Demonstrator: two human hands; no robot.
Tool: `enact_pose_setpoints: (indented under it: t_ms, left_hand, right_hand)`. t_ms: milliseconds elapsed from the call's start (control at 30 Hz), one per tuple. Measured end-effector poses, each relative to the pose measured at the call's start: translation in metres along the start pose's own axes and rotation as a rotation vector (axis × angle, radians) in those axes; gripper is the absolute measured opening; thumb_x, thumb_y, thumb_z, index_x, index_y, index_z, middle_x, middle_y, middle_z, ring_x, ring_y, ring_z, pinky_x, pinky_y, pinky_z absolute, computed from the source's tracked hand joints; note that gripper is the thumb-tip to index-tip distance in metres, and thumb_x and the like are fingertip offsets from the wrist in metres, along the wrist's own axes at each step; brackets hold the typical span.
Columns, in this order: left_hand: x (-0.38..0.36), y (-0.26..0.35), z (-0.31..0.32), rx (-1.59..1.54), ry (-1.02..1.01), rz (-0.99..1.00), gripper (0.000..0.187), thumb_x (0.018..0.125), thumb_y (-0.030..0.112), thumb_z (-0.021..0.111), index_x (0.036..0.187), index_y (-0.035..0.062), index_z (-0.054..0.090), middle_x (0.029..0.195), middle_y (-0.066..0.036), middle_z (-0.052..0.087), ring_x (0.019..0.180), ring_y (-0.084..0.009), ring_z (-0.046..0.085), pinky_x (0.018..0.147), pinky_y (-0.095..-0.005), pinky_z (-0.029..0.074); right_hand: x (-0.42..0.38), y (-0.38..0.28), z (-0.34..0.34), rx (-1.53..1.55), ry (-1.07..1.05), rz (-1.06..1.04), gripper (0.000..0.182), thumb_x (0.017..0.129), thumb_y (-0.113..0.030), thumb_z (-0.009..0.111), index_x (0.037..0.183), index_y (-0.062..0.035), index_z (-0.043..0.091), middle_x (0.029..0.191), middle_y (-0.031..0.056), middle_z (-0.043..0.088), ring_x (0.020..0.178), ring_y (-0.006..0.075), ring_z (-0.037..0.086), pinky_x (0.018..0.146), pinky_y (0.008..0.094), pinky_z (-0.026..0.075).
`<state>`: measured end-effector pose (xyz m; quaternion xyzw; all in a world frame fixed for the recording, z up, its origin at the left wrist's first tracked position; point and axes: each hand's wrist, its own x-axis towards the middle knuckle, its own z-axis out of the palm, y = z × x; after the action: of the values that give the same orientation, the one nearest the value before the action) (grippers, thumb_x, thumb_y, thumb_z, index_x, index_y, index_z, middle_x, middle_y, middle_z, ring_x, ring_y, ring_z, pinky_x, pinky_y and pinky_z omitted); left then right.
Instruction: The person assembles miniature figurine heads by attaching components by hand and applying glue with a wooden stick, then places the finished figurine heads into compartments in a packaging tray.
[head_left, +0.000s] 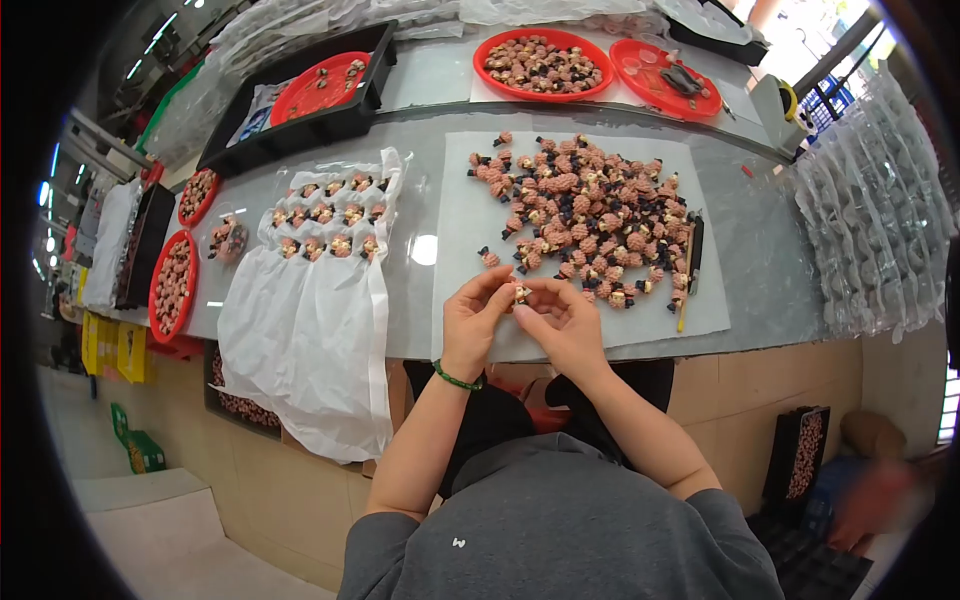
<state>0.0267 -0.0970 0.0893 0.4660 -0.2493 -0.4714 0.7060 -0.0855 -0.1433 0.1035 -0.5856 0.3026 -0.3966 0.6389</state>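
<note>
Between the fingertips of my left hand [477, 318] and my right hand [562, 322] is a small figurine [520, 293] with a pink top and a pale face. Both hands pinch it above the front edge of a white sheet [460, 220]. Just beyond them lies a big heap of similar pink and dark figurines [600, 205]. To the left, a clear blister tray [330, 215] holds rows of these figurines, with white tissue [305, 330] draped over its front part.
Red plates of small parts stand at the back [543, 64] and far left [173, 285]. A black tray [375, 80] holds another red plate. Thin pen-like tools [695, 255] lie right of the heap. Stacked clear trays [880, 210] rise at the right edge.
</note>
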Motion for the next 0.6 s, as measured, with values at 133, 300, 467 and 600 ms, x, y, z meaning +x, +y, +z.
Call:
enact_pose_setpoints:
  t_ms: [133, 300, 467, 600]
  left_hand:
    - [0.002, -0.007, -0.003, -0.078, -0.001, -0.033, 0.019, 0.080, 0.005, 0.055, 0.098, -0.0012, 0.058, 0.083, -0.005, 0.060, 0.071, -0.0079, 0.053, 0.066, -0.0203, 0.044]
    - [0.002, -0.004, -0.006, -0.112, -0.012, -0.043, 0.018, 0.079, 0.005, 0.056, 0.095, -0.0015, 0.059, 0.084, -0.005, 0.060, 0.072, -0.0082, 0.054, 0.066, -0.0200, 0.044]
    - [0.000, -0.008, -0.009, -0.002, -0.030, -0.020, 0.019, 0.079, 0.004, 0.055, 0.096, -0.0032, 0.057, 0.088, -0.010, 0.060, 0.079, -0.0124, 0.056, 0.072, -0.0223, 0.045]
    - [0.000, -0.006, -0.008, 0.009, -0.010, -0.022, 0.018, 0.078, 0.005, 0.057, 0.095, -0.0026, 0.058, 0.086, -0.009, 0.060, 0.075, -0.0109, 0.056, 0.069, -0.0214, 0.044]
  right_hand:
    - [0.001, 0.011, -0.006, 0.291, -0.001, 0.178, 0.020, 0.077, 0.001, 0.052, 0.097, 0.0044, 0.051, 0.088, 0.0117, 0.057, 0.072, 0.0162, 0.059, 0.065, 0.0252, 0.049]
    - [-0.003, 0.016, -0.007, 0.339, -0.019, 0.145, 0.021, 0.077, 0.003, 0.051, 0.098, 0.0054, 0.050, 0.089, 0.0126, 0.057, 0.073, 0.0178, 0.059, 0.067, 0.0260, 0.049]
    - [-0.005, 0.015, -0.008, 0.285, -0.019, 0.152, 0.022, 0.077, 0.003, 0.052, 0.099, 0.0058, 0.049, 0.088, 0.0130, 0.057, 0.074, 0.0186, 0.059, 0.067, 0.0263, 0.049]
    - [-0.004, 0.014, -0.010, 0.315, -0.007, 0.199, 0.023, 0.076, 0.004, 0.052, 0.099, 0.0060, 0.048, 0.087, 0.0133, 0.057, 0.074, 0.0189, 0.059, 0.067, 0.0263, 0.049]
